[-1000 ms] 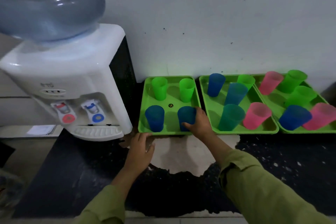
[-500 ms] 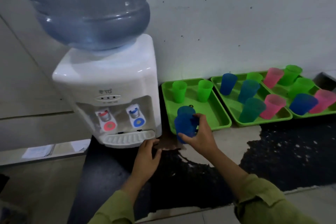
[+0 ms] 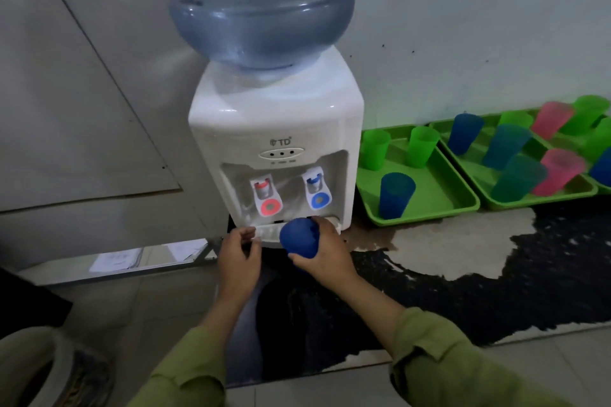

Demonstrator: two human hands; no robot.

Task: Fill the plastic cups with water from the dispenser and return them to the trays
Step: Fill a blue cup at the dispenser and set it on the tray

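Observation:
My right hand (image 3: 325,253) grips a dark blue plastic cup (image 3: 297,237), base towards me, just in front of the drip tray (image 3: 269,231) of the white water dispenser (image 3: 277,129). The cup sits below the blue tap (image 3: 316,190); a red tap (image 3: 266,196) is to its left. My left hand (image 3: 238,258) rests at the drip tray's left front edge, fingers loosely curled and holding nothing. To the right, the nearest green tray (image 3: 439,198) holds two green cups and one blue cup (image 3: 395,195).
More green trays (image 3: 542,196) at the right carry several blue, pink, teal and green upside-down cups. A large blue water bottle (image 3: 254,0) tops the dispenser. The counter surface is black with worn pale patches (image 3: 446,241). A wall stands close behind.
My right hand carried the blue cup left from the first tray to the dispenser's front. My left hand moved from the tray edge to the drip tray. The view swung left.

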